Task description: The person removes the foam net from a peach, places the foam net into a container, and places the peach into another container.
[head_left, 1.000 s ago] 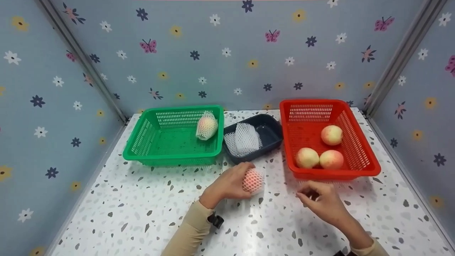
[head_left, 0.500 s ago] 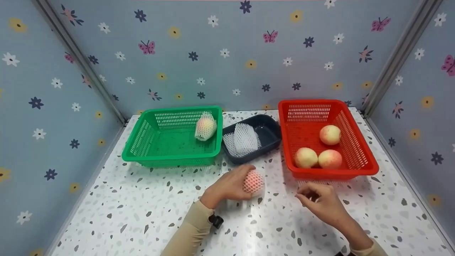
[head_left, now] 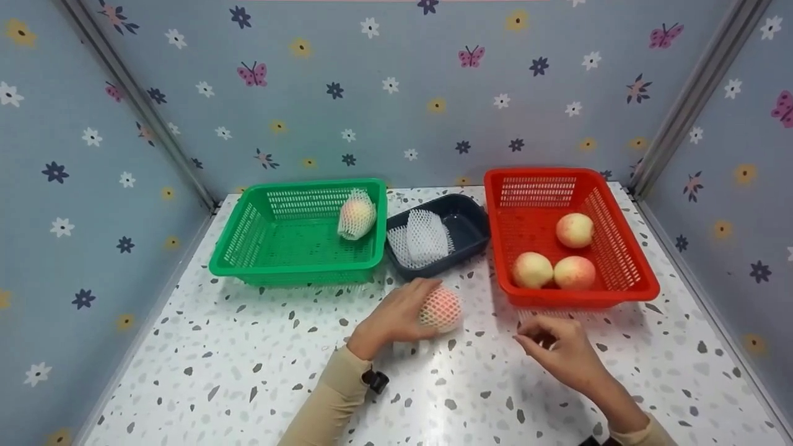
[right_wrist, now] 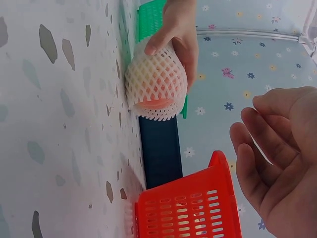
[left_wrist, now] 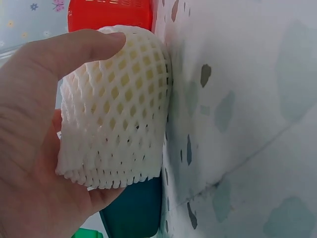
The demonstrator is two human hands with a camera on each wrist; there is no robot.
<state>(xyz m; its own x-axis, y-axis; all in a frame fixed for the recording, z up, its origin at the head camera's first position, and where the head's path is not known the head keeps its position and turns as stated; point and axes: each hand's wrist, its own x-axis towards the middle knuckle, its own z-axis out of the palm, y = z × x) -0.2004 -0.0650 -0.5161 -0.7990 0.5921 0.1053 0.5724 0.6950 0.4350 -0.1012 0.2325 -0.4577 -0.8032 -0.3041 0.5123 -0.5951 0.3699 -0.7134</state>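
My left hand [head_left: 396,316] grips a peach in a white foam net sleeve [head_left: 442,308] low over the table, in front of the dark tray. In the left wrist view its thumb lies across the top of the foam net [left_wrist: 119,109], and the net's loose end hangs past the fruit. Pinkish skin of the peach [right_wrist: 157,103] shows at the other end of the sleeve in the right wrist view. Off to the right, in front of the red basket, my right hand [head_left: 560,350] hovers with loosely curled fingers and nothing in them.
A green basket [head_left: 297,269] at back left holds one netted peach [head_left: 357,215]. Beside it stands a dark tray [head_left: 468,232] with white foam nets [head_left: 427,238]. Three bare peaches [head_left: 575,273] lie in the red basket [head_left: 582,297] at right. Patterned walls [head_left: 396,118] enclose the table.
The netted peach has turned slightly in my left hand, and less of the loose net shows at its right side. The right hand has stayed almost still.
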